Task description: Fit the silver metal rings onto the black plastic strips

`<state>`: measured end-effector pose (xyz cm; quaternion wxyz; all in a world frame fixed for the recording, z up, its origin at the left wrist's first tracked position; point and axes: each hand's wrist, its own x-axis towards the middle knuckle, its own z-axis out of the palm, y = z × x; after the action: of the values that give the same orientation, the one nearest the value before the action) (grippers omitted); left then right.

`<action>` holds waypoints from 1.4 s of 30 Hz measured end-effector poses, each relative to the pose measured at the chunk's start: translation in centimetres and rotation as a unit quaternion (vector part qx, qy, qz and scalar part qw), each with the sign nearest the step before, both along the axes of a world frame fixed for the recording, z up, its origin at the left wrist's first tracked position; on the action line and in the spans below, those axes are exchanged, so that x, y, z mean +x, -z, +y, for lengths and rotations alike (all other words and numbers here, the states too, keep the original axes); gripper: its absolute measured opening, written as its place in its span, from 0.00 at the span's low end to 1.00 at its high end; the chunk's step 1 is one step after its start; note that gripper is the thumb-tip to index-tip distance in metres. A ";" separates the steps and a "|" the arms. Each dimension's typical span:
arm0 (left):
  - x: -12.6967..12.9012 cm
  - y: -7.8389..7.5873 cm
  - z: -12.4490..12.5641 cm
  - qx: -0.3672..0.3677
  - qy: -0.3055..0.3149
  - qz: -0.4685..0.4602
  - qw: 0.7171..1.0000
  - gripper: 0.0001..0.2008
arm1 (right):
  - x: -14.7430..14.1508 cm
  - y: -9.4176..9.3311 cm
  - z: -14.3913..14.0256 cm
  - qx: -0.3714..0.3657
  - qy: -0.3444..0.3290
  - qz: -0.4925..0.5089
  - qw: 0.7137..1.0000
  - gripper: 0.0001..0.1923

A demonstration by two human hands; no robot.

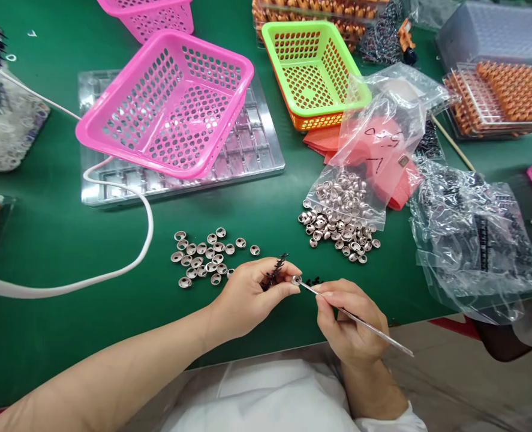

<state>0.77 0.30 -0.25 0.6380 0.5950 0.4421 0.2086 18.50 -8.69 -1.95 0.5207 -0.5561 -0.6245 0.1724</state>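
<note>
Tweezers, thin and silver (pixel 355 319), pinched in the right hand (pixel 349 327), long axis running from four o'clock up to ten, tips touching a small silver metal cap (pixel 296 279). Left hand (pixel 252 297) closes thumb and fingers on that cap and a black spiky plastic strip (pixel 274 271). At eleven o'clock, loose silver caps (pixel 205 258) lie on the green surface (pixel 45 234); at one, a clear bag of caps (pixel 346 201).

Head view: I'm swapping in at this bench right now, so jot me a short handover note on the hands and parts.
Left hand: grip shut on a black strip and a small metal cup.
Right hand: grip shut on tweezers, tip at that cup.
Done, by the look of it: a cluster of cups lies left of the hands.
Left: more cups spill from the clear bag; pink basket looks empty.
</note>
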 end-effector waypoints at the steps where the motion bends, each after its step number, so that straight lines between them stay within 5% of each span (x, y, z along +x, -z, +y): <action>1: 0.0 0.0 0.0 0.003 0.003 0.001 1.000 0.06 | 0.0 0.0 0.0 -0.003 0.004 -0.001 1.000 0.16; 22: -0.1 0.3 -0.2 0.037 -0.005 0.009 0.999 0.05 | -0.1 -0.1 0.3 0.054 -0.002 -0.072 0.996 0.16; 32: -0.1 0.7 -0.5 0.087 -0.007 0.014 0.996 0.04 | -0.3 -0.6 0.5 0.020 -0.004 -0.068 0.997 0.15; 42: -0.1 0.2 -0.2 0.010 -0.003 -0.004 1.000 0.06 | -0.2 -0.3 0.1 0.034 0.002 -0.020 0.999 0.18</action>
<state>0.70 0.12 -0.42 0.6335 0.5988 0.4392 0.2173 18.26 -8.61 -1.65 0.5272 -0.5422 -0.6394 0.1390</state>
